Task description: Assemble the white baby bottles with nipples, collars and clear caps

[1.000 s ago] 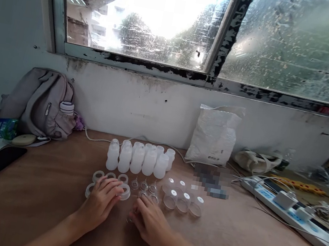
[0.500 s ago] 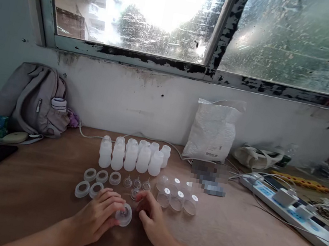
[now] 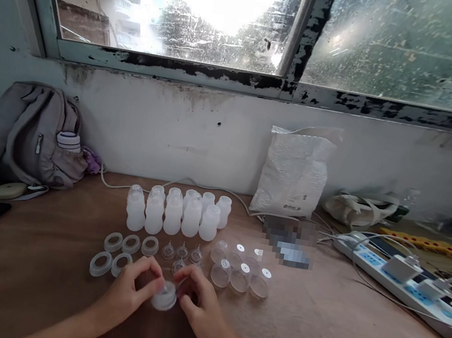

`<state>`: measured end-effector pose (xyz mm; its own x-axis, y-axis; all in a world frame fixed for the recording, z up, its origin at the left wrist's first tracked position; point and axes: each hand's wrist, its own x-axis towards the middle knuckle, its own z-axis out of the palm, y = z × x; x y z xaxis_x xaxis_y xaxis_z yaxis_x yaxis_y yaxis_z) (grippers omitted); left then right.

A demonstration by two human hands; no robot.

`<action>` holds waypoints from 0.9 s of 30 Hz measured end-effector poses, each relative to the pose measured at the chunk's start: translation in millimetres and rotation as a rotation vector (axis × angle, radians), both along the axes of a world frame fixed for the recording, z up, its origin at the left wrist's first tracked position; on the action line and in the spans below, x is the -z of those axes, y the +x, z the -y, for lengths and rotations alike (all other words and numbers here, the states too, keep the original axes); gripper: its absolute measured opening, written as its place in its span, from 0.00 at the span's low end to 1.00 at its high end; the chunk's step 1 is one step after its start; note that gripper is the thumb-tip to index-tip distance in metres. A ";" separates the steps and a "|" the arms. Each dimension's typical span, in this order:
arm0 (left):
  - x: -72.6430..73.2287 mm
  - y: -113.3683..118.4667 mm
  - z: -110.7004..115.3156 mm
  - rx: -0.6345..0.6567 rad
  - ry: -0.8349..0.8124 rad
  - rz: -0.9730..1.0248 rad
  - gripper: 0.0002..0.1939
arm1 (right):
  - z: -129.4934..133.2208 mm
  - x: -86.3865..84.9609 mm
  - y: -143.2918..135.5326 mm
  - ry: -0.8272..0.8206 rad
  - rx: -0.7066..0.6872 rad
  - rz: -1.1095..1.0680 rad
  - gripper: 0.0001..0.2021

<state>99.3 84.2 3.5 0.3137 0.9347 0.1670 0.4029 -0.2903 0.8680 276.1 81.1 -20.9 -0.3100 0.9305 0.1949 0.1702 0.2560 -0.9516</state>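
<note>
- the brown table (image 3: pixel 310 335) lay beneath everything, with milky bottles (image 3: pixel 173 215) standing beyond the hands.
- the left hand (image 3: pixel 126 292) pinched the ring's upper left side between thumb and fingers.
- the right hand (image 3: pixel 201 311) curled with its fingertips at the ring's right edge; whether they gripped it, i could not tell.
- the ring (image 3: pixel 164 300) looked pale, round and see-through, slightly blurred, and sat between both hands' fingertips.
- half a second earlier, the right hand stood apart from the ring and only the left held it.
</note>
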 end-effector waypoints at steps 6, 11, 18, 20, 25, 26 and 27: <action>6.6 22.3 -2.5 -0.052 -0.404 0.545 0.14 | 0.8 -8.2 -0.1 -0.155 -0.061 -0.253 0.10; 14.5 20.8 -2.9 0.004 -0.424 0.528 0.17 | -2.8 -5.7 -2.6 -0.230 -0.067 -0.258 0.15; 18.6 12.3 2.6 0.132 -0.245 0.369 0.12 | -0.8 -4.6 -2.5 -0.206 -0.065 -0.212 0.14; 22.8 12.4 3.3 0.117 -0.225 0.335 0.11 | 1.2 -4.8 -2.2 -0.188 -0.099 -0.189 0.12; 24.3 12.8 4.6 0.095 -0.174 0.241 0.10 | 1.5 -0.6 -2.3 -0.115 -0.074 -0.106 0.08; 22.6 13.0 5.3 0.099 -0.145 0.211 0.10 | 1.0 0.5 -2.3 -0.098 -0.054 -0.088 0.08; 20.8 13.3 6.1 0.105 -0.114 0.180 0.11 | 0.7 1.3 -2.4 -0.084 -0.040 -0.074 0.08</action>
